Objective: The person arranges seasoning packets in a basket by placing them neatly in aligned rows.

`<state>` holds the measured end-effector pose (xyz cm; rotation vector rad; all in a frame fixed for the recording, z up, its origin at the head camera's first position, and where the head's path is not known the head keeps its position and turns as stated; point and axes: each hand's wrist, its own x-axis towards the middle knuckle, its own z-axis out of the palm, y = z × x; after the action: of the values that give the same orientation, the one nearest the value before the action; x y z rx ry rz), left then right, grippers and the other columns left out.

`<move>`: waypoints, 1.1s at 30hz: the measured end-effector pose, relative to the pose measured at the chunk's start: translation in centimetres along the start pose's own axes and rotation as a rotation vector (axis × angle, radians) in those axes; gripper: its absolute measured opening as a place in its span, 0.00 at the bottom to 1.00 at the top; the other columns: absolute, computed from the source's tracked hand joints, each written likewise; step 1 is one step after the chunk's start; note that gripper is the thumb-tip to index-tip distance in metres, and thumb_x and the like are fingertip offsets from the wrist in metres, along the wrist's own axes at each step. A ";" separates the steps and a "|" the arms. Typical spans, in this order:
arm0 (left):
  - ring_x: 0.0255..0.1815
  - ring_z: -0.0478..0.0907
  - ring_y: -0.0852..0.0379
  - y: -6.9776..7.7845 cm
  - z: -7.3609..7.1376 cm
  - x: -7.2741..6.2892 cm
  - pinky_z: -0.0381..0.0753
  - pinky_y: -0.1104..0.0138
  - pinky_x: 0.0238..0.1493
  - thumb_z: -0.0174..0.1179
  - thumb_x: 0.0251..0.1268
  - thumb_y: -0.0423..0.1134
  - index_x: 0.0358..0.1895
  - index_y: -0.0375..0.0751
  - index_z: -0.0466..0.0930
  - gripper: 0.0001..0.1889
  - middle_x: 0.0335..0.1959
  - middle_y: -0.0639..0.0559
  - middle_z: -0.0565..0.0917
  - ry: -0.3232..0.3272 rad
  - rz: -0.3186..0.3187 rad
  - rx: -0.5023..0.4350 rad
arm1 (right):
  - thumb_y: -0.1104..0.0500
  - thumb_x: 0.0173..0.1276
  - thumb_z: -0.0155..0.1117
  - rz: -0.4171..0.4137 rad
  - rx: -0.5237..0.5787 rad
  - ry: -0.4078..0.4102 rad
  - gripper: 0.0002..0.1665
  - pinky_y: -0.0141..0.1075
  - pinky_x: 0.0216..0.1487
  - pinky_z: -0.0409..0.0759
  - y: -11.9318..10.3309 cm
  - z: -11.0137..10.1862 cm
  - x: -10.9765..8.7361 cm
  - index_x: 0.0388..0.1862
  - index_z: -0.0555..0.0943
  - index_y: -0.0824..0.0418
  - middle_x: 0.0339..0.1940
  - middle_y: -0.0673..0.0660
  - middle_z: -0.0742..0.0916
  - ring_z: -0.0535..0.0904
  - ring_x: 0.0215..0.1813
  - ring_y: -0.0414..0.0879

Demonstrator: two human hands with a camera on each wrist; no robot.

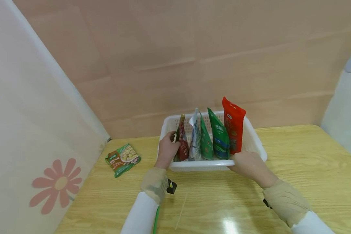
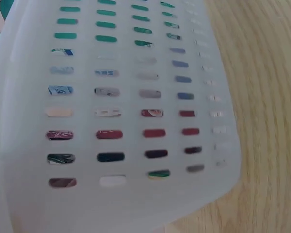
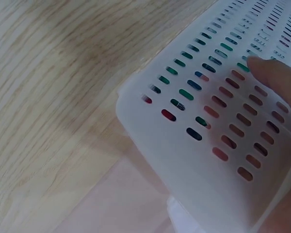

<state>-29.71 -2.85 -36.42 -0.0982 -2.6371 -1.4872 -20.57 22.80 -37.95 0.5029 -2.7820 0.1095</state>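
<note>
A white slotted basket point(image 1: 204, 165) stands on the wooden table point(image 1: 295, 169) and holds several upright packets: a dark red pouch point(image 1: 182, 143), a white-blue one point(image 1: 195, 143), two green ones point(image 1: 220, 136) and a tall red one point(image 1: 233, 126). My left hand point(image 1: 166, 150) grips the basket's front left corner, fingers curled over the rim beside the dark red pouch. My right hand point(image 1: 247, 164) grips the front right rim. The left wrist view is filled by the basket wall point(image 2: 136, 204), with packet colours showing through the slots. In the right wrist view a finger point(image 3: 276, 80) presses on the basket wall point(image 3: 184, 160).
A green and brown snack packet point(image 1: 123, 159) lies flat on the table left of the basket. A pale panel with a pink flower point(image 1: 57, 185) closes the left side, and a beige wall stands right behind the basket. Bare wood lies in front and to the right.
</note>
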 end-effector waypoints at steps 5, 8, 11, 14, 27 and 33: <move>0.62 0.74 0.41 0.3 -0.2 -0.6 0.78 0.53 0.56 0.57 0.59 0.30 0.66 0.35 0.69 0.28 0.61 0.35 0.76 -0.014 0.004 0.058 | 0.55 0.56 0.70 0.016 0.008 -0.033 0.18 0.34 0.17 0.64 0.0 -0.1 0.0 0.12 0.73 0.52 0.09 0.45 0.70 0.64 0.15 0.40; 0.63 0.73 0.41 0.4 -0.3 -0.7 0.79 0.53 0.53 0.57 0.60 0.33 0.68 0.37 0.65 0.30 0.63 0.35 0.75 -0.053 -0.008 0.079 | 0.55 0.57 0.70 0.025 0.012 -0.042 0.17 0.34 0.17 0.65 0.0 -0.1 0.0 0.13 0.74 0.53 0.09 0.46 0.71 0.65 0.15 0.40; 0.65 0.72 0.42 0.4 -0.4 -0.8 0.78 0.53 0.53 0.56 0.61 0.34 0.70 0.38 0.63 0.31 0.65 0.37 0.73 -0.088 -0.023 0.081 | 0.54 0.57 0.70 0.033 0.020 -0.037 0.17 0.33 0.17 0.65 0.0 -0.1 0.0 0.14 0.74 0.54 0.09 0.46 0.70 0.65 0.15 0.40; 0.66 0.70 0.42 0.2 -0.5 -0.9 0.77 0.52 0.56 0.56 0.61 0.35 0.71 0.39 0.61 0.32 0.66 0.38 0.72 -0.105 -0.034 0.071 | 0.54 0.56 0.71 0.033 0.027 -0.033 0.18 0.33 0.16 0.63 0.1 0.0 0.0 0.14 0.74 0.54 0.08 0.46 0.69 0.64 0.14 0.40; 0.69 0.68 0.44 0.1 -1.1 -1.9 0.76 0.60 0.47 0.54 0.58 0.34 0.73 0.40 0.56 0.36 0.69 0.39 0.69 -0.083 -0.049 0.017 | 0.52 0.57 0.71 0.048 0.035 -0.073 0.20 0.31 0.17 0.61 -0.1 0.0 0.0 0.13 0.72 0.54 0.09 0.46 0.67 0.63 0.14 0.39; 0.71 0.64 0.43 -0.2 -1.9 -2.7 0.75 0.54 0.59 0.50 0.62 0.32 0.74 0.42 0.55 0.34 0.71 0.40 0.66 -0.101 -0.050 -0.055 | 0.54 0.57 0.70 0.029 0.041 -0.054 0.19 0.32 0.17 0.62 0.0 0.1 0.0 0.14 0.72 0.53 0.09 0.46 0.68 0.64 0.14 0.39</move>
<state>-26.97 -4.57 -35.97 -0.1162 -2.6962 -1.6123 -20.64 22.78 -38.07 0.4822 -2.8457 0.1619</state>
